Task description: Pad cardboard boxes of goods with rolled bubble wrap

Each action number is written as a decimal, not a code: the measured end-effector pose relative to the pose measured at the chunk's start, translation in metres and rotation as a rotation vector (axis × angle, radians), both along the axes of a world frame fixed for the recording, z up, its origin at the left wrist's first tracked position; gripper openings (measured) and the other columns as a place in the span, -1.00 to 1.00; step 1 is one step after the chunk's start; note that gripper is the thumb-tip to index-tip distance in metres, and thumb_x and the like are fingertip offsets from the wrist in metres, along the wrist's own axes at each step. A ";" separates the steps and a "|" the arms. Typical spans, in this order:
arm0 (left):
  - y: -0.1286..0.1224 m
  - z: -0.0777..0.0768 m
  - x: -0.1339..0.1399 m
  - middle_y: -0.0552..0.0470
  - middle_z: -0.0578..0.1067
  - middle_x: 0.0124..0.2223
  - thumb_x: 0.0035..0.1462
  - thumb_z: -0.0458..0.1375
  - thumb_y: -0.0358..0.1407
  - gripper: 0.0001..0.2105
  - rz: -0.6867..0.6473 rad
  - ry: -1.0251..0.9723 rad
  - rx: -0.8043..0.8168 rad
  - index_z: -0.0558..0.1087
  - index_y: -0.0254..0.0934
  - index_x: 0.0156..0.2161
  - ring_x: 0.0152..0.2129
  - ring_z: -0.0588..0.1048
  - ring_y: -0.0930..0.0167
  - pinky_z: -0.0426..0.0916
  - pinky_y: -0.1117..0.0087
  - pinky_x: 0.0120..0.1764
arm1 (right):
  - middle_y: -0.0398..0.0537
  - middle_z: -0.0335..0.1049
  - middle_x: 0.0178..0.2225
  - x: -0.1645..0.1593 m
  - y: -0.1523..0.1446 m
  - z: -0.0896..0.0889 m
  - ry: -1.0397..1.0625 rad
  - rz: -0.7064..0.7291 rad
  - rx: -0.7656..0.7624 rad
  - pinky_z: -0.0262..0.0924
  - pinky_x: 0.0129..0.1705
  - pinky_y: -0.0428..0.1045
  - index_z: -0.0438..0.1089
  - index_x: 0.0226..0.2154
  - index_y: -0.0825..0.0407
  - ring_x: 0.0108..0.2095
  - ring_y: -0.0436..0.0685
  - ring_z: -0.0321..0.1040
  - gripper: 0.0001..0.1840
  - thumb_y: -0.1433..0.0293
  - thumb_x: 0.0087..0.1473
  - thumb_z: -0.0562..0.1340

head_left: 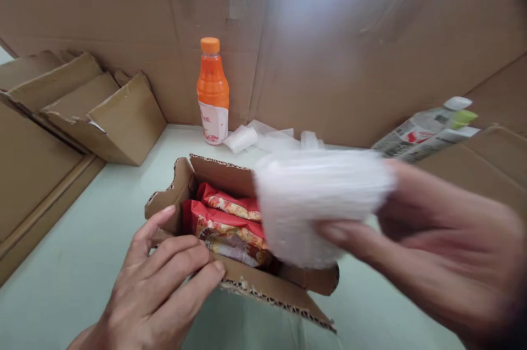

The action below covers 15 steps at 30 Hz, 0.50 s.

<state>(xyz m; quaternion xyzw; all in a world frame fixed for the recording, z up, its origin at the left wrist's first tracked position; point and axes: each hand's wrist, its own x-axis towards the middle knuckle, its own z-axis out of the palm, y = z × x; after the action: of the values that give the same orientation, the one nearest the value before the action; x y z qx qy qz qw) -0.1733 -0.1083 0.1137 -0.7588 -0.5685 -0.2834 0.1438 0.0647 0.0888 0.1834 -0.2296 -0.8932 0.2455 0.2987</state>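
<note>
My right hand (pixel 428 229) pinches a bubble-wrapped bundle (pixel 325 202) between thumb and fingers, blurred by motion. It is held above the right part of an open cardboard box (pixel 263 287); whatever the white wrap encloses cannot be seen. Over the box's near left edge lie the fingers of my left hand (pixel 164 278), holding the cardboard. Red snack packets (pixel 230 224) stand side by side inside the box, partly covered by the bundle. The box's flaps are spread outward, with torn corrugated edges.
Behind the box stands an orange drink bottle (pixel 213 92), beside clear plastic and bubble-wrap pieces (pixel 263 136). Cardboard boxes (pixel 111 114) are at the left. A clear bottle with a white cap (pixel 432 122) leans at the right, near another box (pixel 481 166). Cardboard walls (pixel 329 65) enclose the back.
</note>
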 end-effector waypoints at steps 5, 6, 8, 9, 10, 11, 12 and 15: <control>-0.005 -0.004 0.005 0.09 0.66 -0.26 0.05 0.21 -0.53 -0.70 0.064 -0.051 0.051 0.48 -0.20 -0.10 -0.17 0.59 0.32 0.01 -0.10 0.34 | -0.21 0.39 -0.59 -0.083 -0.014 -0.011 -0.444 0.285 0.123 0.01 -0.63 -0.07 0.42 -0.41 -0.05 -0.63 0.00 0.26 -0.82 0.22 0.10 0.34; -0.005 -0.005 0.006 0.09 0.66 -0.27 0.05 0.21 -0.54 -0.71 0.071 -0.067 0.064 0.47 -0.21 -0.11 -0.17 0.60 0.32 0.00 -0.10 0.35 | -0.20 0.38 -0.61 -0.090 -0.018 -0.019 -0.535 0.320 0.164 -0.02 -0.63 -0.06 0.42 -0.43 -0.04 -0.64 0.01 0.25 -0.82 0.24 0.06 0.37; -0.005 -0.007 0.008 0.10 0.66 -0.28 0.05 0.20 -0.53 -0.72 0.062 -0.087 0.083 0.47 -0.21 -0.13 -0.18 0.60 0.33 -0.02 -0.08 0.35 | -0.19 0.36 -0.65 -0.098 -0.026 -0.033 -0.664 0.375 0.263 -0.04 -0.62 -0.04 0.43 -0.47 -0.02 -0.66 0.03 0.25 -0.84 0.31 0.01 0.40; -0.005 -0.007 0.008 0.10 0.66 -0.28 0.05 0.19 -0.53 -0.73 0.054 -0.097 0.090 0.48 -0.20 -0.14 -0.19 0.60 0.34 -0.03 -0.06 0.35 | -0.18 0.35 -0.67 -0.101 -0.029 -0.037 -0.699 0.393 0.323 -0.03 -0.62 -0.03 0.43 -0.50 -0.02 -0.66 0.05 0.26 -0.84 0.33 -0.01 0.40; -0.005 -0.008 0.009 0.11 0.66 -0.29 0.05 0.18 -0.54 -0.74 0.050 -0.109 0.093 0.48 -0.20 -0.16 -0.20 0.61 0.35 -0.03 -0.04 0.35 | -0.15 0.36 -0.66 -0.103 -0.031 -0.038 -0.719 0.403 0.388 0.00 -0.60 -0.02 0.43 -0.52 -0.02 -0.63 0.08 0.30 -0.82 0.33 -0.03 0.41; -0.005 -0.008 0.009 0.11 0.66 -0.29 0.06 0.18 -0.54 -0.75 0.047 -0.123 0.100 0.49 -0.20 -0.17 -0.22 0.61 0.36 -0.02 -0.01 0.35 | -0.11 0.39 -0.65 -0.104 -0.033 -0.038 -0.729 0.406 0.446 0.03 -0.59 0.00 0.43 -0.54 -0.01 -0.61 0.12 0.33 -0.80 0.30 -0.04 0.43; -0.005 -0.008 0.009 0.11 0.66 -0.29 0.07 0.17 -0.55 -0.76 0.045 -0.139 0.105 0.49 -0.20 -0.19 -0.23 0.61 0.37 -0.02 0.01 0.35 | -0.07 0.42 -0.62 -0.106 -0.034 -0.037 -0.739 0.405 0.484 0.06 -0.58 0.01 0.43 -0.55 -0.01 -0.58 0.16 0.36 -0.77 0.26 -0.05 0.44; -0.006 -0.009 0.009 0.12 0.65 -0.29 0.11 0.15 -0.54 -0.78 0.041 -0.174 0.108 0.50 -0.20 -0.19 -0.23 0.61 0.38 0.00 0.04 0.35 | -0.06 0.43 -0.63 -0.113 -0.037 -0.034 -0.796 0.406 0.495 0.01 -0.62 0.00 0.43 -0.59 0.00 -0.64 0.11 0.31 -0.76 0.30 -0.05 0.44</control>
<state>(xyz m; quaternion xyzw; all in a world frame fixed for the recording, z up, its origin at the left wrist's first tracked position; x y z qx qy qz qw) -0.1643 -0.1144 0.1048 -0.7108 -0.5781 -0.3754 0.1402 -0.0481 0.0520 0.1495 -0.0496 -0.9958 -0.0266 -0.0728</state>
